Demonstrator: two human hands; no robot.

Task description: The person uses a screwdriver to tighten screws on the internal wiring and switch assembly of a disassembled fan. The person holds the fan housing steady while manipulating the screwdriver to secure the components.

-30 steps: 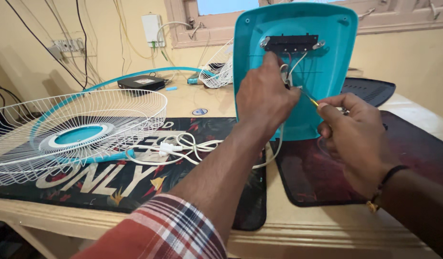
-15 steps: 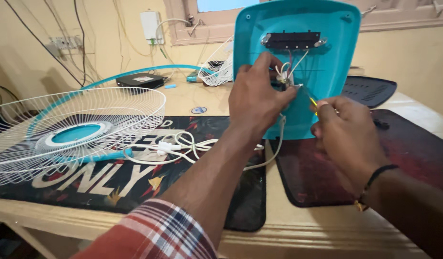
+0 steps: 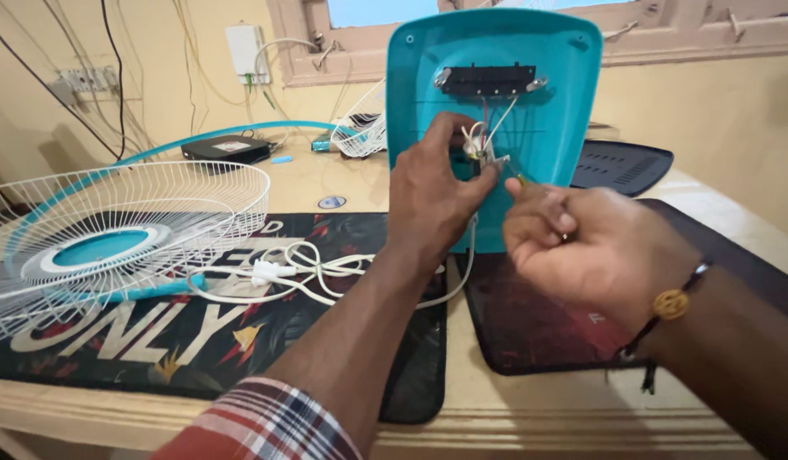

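A teal plastic fan base stands upright on the table, its underside toward me, with a black switch block near its top. Thin red and white wires run down from that block. My left hand pinches a small white part with those wires against the base. My right hand is closed just right of it, holding a thin tool whose tip points at the same spot; most of the tool is hidden in the fist.
A white wire fan grille with a teal hub lies at left on a dark printed mat. A coiled white power cord lies beside it. A second dark mat, a black box and a dark panel sit farther back.
The view has shifted slightly. My right hand has moved up and closer to my left hand at the wires. The base stays upright.
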